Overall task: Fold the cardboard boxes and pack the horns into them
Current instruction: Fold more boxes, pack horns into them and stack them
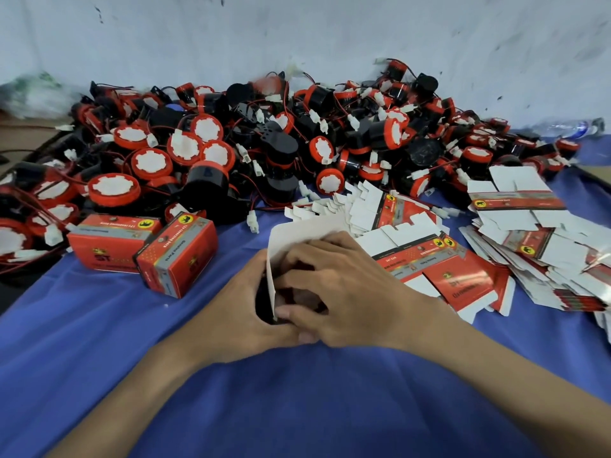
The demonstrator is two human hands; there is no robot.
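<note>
While both grip the box (297, 236) | left hand (238, 302) cupping side | right hand (344, 292) curled over top

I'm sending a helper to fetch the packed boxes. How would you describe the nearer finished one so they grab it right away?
Start at the big heap of black-and-red horns on the blue cloth. At its near left edge stand two closed red boxes touching each other. Take the nearer closed box, left of the hands: it sits angled, one corner toward you, while its neighbour lies square behind.

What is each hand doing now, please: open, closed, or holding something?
Left hand: closed, gripping the open box.
Right hand: closed, fingers curled over the same box's opening.
</note>
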